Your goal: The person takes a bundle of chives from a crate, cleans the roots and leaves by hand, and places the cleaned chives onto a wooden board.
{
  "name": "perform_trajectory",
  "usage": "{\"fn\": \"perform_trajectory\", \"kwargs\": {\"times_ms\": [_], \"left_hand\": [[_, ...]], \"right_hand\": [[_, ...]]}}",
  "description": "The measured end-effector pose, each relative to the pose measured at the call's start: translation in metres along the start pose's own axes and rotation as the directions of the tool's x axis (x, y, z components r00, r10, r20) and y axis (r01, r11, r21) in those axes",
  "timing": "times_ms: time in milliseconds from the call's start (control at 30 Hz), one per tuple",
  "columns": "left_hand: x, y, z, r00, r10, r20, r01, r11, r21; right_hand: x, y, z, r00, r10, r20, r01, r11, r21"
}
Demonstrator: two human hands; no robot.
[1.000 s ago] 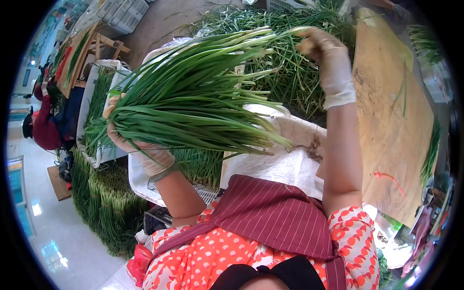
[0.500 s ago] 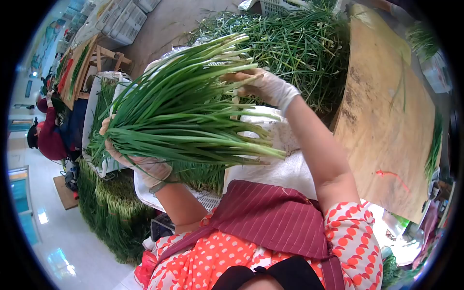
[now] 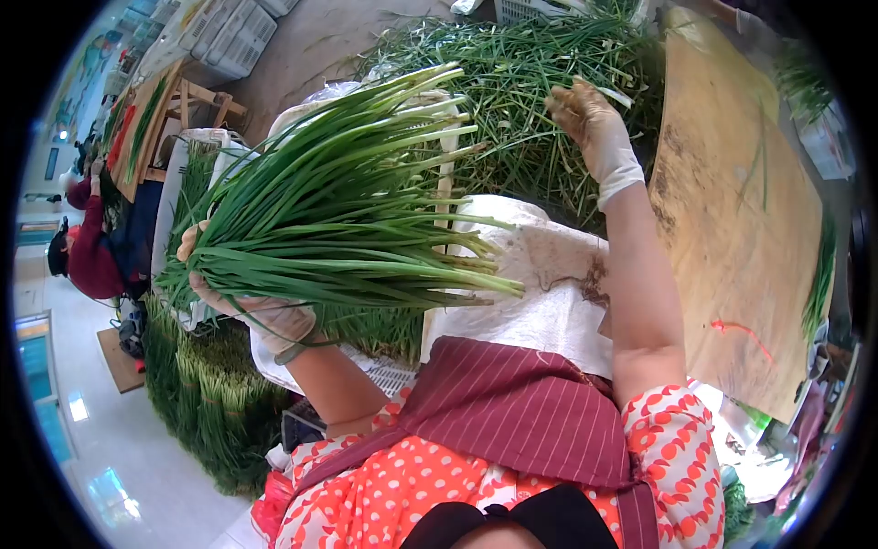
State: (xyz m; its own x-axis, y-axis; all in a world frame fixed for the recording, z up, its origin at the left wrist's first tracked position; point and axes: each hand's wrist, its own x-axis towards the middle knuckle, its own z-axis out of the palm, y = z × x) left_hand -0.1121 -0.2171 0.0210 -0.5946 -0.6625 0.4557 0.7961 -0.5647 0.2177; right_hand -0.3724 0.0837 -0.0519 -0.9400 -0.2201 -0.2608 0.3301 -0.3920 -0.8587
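Observation:
My gloved left hand (image 3: 261,306) is wrapped round a large bunch of green chives (image 3: 320,220) by its leafy end. The pale stem ends fan out to the right. Away from the bunch, my gloved right hand (image 3: 590,123) is over a heap of loose green leaves and stalks (image 3: 549,69). Its fingers are curled together, and their tips are stained brownish. A pale stalk shows beside these fingers; whether they grip it is unclear. A white cloth (image 3: 512,302) covers my lap below the bunch.
A wooden board (image 3: 732,238) with a red tie on it stands at the right. Bundled chives (image 3: 215,393) stand at lower left, near a white crate (image 3: 197,306). A person in a dark red top (image 3: 96,256) works at far left. Stacked crates (image 3: 229,41) are behind.
My right hand has moved from the stem ends up and right, over the loose heap. The bunch in my left hand has shifted slightly left.

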Motion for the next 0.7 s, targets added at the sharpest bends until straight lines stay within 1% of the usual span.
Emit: {"fn": "perform_trajectory", "kwargs": {"times_ms": [33,67,100,133,200,233,267,333,367,400,433,467,533,567,600,633,667,700], "left_hand": [[0.001,0.000,-0.001,1.000,-0.001,0.002,0.001,1.000,-0.002],[0.001,-0.001,-0.001,1.000,-0.009,-0.004,0.009,1.000,0.006],[0.001,-0.002,-0.002,1.000,-0.020,-0.010,0.020,1.000,0.015],[0.002,-0.002,-0.005,1.000,-0.024,-0.010,0.024,1.000,0.013],[0.005,-0.002,-0.009,0.997,0.061,-0.048,-0.055,0.991,0.124],[0.004,-0.004,-0.007,0.997,0.057,-0.043,-0.051,0.990,0.128],[0.003,-0.006,-0.005,0.999,0.047,-0.014,-0.044,0.989,0.142],[0.002,-0.005,-0.005,0.999,0.037,0.014,-0.039,0.987,0.159],[0.002,-0.003,-0.007,0.999,0.034,0.008,-0.035,0.990,0.137],[0.002,-0.001,-0.008,1.000,0.031,0.002,-0.031,0.993,0.114],[0.000,-0.001,-0.008,1.000,0.031,0.000,-0.031,0.993,0.115],[-0.003,-0.002,-0.005,0.998,0.061,-0.029,-0.056,0.985,0.161],[-0.005,-0.003,0.001,0.994,0.091,-0.054,-0.078,0.976,0.205],[-0.005,-0.004,0.004,1.000,-0.014,0.015,0.016,0.992,-0.127],[-0.005,-0.004,0.008,0.999,-0.031,0.045,0.041,0.973,-0.227],[-0.005,-0.004,0.012,0.996,-0.049,0.074,0.071,0.943,-0.325],[-0.006,-0.004,0.016,0.992,-0.066,0.103,0.104,0.903,-0.417],[-0.005,0.004,0.008,0.996,-0.039,0.080,0.058,0.966,-0.250]], "right_hand": [[-0.011,-0.007,0.006,0.995,0.028,0.101,0.001,0.963,-0.271],[-0.023,-0.007,0.019,0.961,-0.030,0.276,0.109,0.955,-0.275],[-0.031,-0.011,0.033,0.902,-0.039,0.431,0.205,0.916,-0.346],[-0.037,-0.015,0.046,0.818,-0.030,0.574,0.308,0.866,-0.394],[-0.042,-0.009,0.072,0.820,0.130,0.557,0.244,0.801,-0.547],[-0.036,-0.001,0.076,0.773,0.151,0.616,0.252,0.818,-0.516],[-0.035,0.006,0.078,0.773,0.147,0.617,0.252,0.821,-0.512],[-0.042,0.008,0.087,0.738,0.140,0.661,0.098,0.946,-0.310],[-0.049,0.006,0.086,0.790,0.080,0.608,0.160,0.930,-0.331],[-0.053,0.002,0.086,0.790,0.081,0.608,0.159,0.930,-0.331],[-0.055,-0.002,0.084,0.870,0.012,0.493,0.124,0.962,-0.243],[-0.055,-0.005,0.078,0.931,-0.044,0.361,0.104,0.984,-0.148],[-0.031,-0.003,0.051,0.975,-0.084,0.205,0.108,0.988,-0.111],[-0.018,-0.003,0.037,0.984,-0.103,0.146,0.130,0.973,-0.190],[-0.009,0.004,0.028,0.988,-0.127,0.091,0.148,0.951,-0.270],[-0.006,0.012,0.027,0.987,-0.129,0.097,0.151,0.951,-0.271],[-0.004,0.021,0.025,0.973,-0.138,0.182,0.200,0.901,-0.385],[-0.005,0.025,0.024,0.955,-0.135,0.264,0.253,0.836,-0.487]]}}
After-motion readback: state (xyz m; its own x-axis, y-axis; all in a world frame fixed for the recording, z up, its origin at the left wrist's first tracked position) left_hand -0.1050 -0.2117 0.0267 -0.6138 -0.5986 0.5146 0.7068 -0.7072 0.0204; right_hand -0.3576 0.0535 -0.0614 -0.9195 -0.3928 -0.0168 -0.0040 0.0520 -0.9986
